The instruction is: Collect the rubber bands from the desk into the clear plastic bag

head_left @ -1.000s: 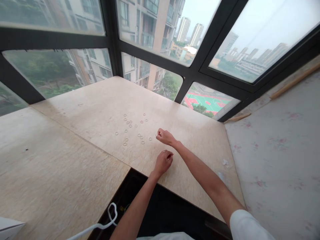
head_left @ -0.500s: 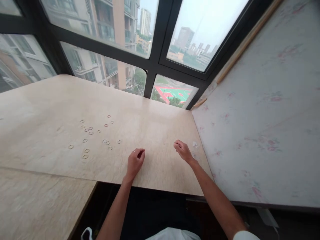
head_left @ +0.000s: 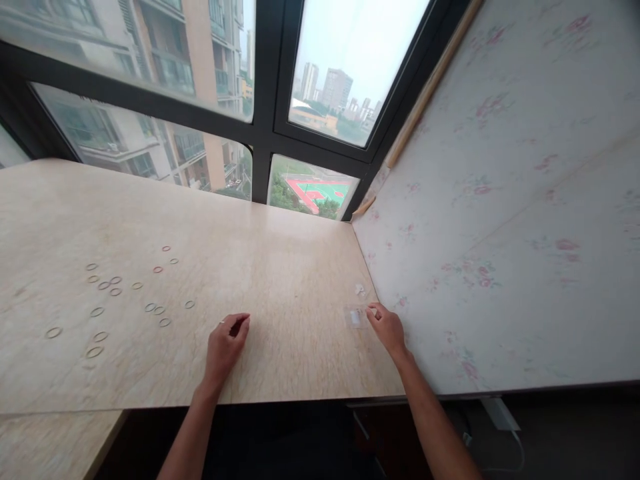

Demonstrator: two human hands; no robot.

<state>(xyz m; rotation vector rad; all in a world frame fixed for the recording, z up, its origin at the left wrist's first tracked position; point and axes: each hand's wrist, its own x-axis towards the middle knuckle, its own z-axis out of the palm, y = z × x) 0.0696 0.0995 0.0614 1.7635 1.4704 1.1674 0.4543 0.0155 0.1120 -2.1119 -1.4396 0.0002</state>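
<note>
One shift of work | right hand (head_left: 389,327): from rings (head_left: 109,285) to clear packet (head_left: 355,318), fingers nearly pinched, hold unclear | left hand (head_left: 225,342): fingers curled, contents hidden

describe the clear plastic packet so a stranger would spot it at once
Start at the floral wall at the right end of the marbled countertop. Near that wall, just left of the right hand, lies the clear plastic packet. It is flat and see-through with a whitish patch, while the white scrap just beyond it looks crumpled.
</note>
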